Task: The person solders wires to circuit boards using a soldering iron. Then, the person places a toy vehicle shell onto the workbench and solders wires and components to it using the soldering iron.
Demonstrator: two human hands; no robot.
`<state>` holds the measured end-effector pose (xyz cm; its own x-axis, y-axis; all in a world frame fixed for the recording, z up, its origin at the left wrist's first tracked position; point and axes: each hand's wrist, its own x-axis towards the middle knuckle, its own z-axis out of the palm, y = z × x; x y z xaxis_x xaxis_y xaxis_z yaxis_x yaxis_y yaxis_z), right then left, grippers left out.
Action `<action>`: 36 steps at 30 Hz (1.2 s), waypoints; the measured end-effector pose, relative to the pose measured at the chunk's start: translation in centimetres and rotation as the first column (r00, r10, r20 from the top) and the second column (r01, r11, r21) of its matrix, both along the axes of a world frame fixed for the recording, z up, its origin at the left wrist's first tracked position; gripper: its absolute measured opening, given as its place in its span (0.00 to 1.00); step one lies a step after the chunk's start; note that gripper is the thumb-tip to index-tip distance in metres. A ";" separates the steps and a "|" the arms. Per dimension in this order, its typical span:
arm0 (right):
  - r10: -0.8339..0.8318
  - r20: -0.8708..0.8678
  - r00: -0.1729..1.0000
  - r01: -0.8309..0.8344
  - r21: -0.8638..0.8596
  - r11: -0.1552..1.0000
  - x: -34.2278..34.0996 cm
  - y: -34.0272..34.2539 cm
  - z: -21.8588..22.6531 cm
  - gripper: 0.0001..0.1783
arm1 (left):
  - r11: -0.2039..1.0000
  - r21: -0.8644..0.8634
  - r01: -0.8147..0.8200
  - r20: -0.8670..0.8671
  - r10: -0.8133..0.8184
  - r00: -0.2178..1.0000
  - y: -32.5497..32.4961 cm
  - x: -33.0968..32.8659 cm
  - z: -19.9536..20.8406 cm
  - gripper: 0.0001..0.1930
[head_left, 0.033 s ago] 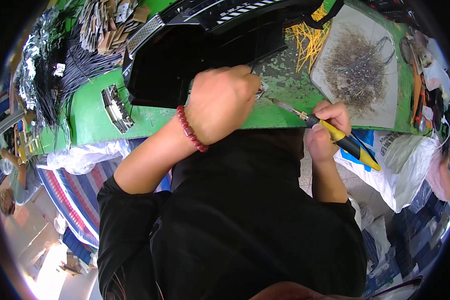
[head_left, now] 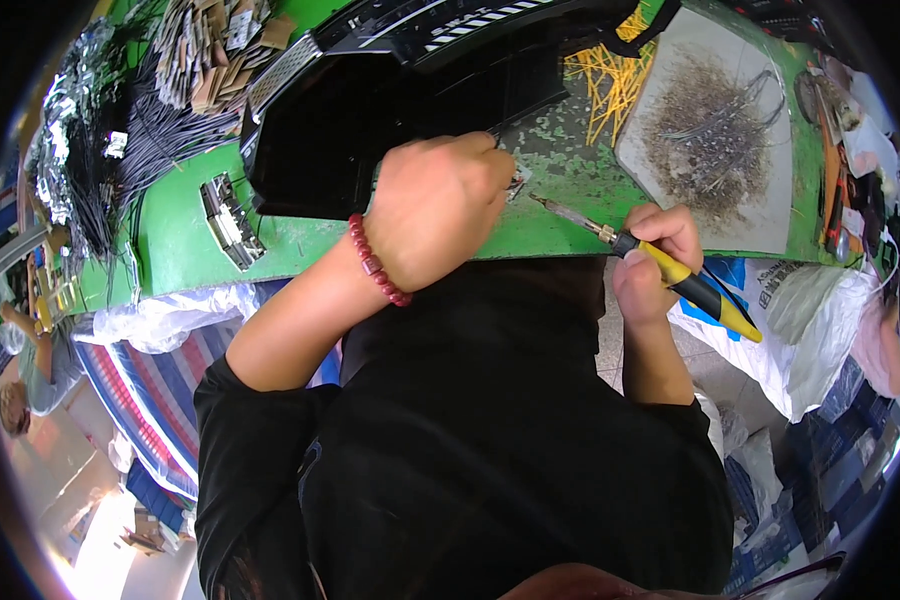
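My left hand [head_left: 440,205], with a red bead bracelet [head_left: 370,262] at its wrist, is closed over the green bench. Its fingers curl away from view, so most of what they hold is hidden. A small pale part [head_left: 517,182] peeks out beside the fingertips. In my right hand [head_left: 660,250] is a yellow and black soldering iron [head_left: 715,300], gripped like a pen. Its metal tip points left and lies a short gap from the small part. Behind my left hand stands a large black plastic housing [head_left: 320,130].
A metal-faced strip [head_left: 232,222] lies left of the housing. Black wires [head_left: 160,130] and cardboard pieces [head_left: 210,60] are heaped far left. Yellow wires [head_left: 610,85] sit behind. At right, a pale board [head_left: 640,140] bears dark debris. A white bag [head_left: 800,350] hangs below the bench edge.
Very little differs. My left hand and the small part have shifted slightly left, and the gap to the iron's tip looks a little wider. My right hand has stayed nearly still.
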<state>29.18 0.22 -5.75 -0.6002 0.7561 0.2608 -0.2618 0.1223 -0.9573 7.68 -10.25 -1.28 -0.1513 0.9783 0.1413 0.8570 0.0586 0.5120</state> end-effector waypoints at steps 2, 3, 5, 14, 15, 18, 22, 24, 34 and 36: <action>-0.139 0.018 0.990 0.135 0.154 0.979 0.6 0.8 0.6 0.13 | 1.000 -0.021 -0.009 0.004 0.009 1.000 -0.1 -0.1 0.0 0.03; -0.235 0.061 0.970 0.215 0.236 0.948 1.3 1.6 0.8 0.11 | 1.000 -0.024 -0.010 0.002 0.010 1.000 -0.1 -0.1 0.0 0.03; -0.441 0.012 0.897 0.429 0.214 0.878 2.7 3.4 0.4 0.06 | 1.000 -0.022 0.000 0.000 0.000 1.000 0.0 -0.1 -0.1 0.04; -0.520 0.099 0.848 0.459 0.350 0.816 3.6 5.9 1.0 0.08 | 1.000 -0.026 -0.004 0.003 0.004 1.000 0.0 0.0 0.2 0.04; -0.514 0.102 0.852 0.454 0.347 0.821 3.7 6.0 0.9 0.08 | 1.000 -0.021 -0.002 0.008 0.003 1.000 0.0 0.0 0.2 0.04; -0.506 0.108 0.856 0.444 0.350 0.825 3.5 6.0 1.0 0.07 | 0.999 -0.031 -0.007 0.001 0.007 1.000 0.0 0.1 0.3 0.04; -0.507 0.077 0.858 0.451 0.358 0.818 3.7 6.1 0.6 0.07 | 0.999 -0.042 -0.011 -0.003 0.010 1.000 0.0 0.1 0.3 0.04; -0.510 0.096 0.855 0.452 0.346 0.822 3.3 5.9 0.9 0.07 | 0.999 -0.040 -0.005 0.000 0.005 1.000 0.0 0.0 0.3 0.04; -0.085 0.048 0.995 0.070 0.256 0.964 1.6 1.4 1.1 0.14 | 1.000 -0.009 0.000 -0.004 -0.001 1.000 -0.1 -0.1 0.1 0.03; 0.020 0.086 0.996 -0.031 0.137 0.990 0.8 -0.1 1.2 0.13 | 1.000 0.007 0.005 -0.003 -0.005 1.000 -0.1 0.0 -0.1 0.02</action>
<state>29.95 0.11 -4.52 -0.6429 0.7006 0.3095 -0.1859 0.2492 -0.9504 7.65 -10.35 -1.35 -0.1462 0.9781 0.1483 0.8590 0.0512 0.5094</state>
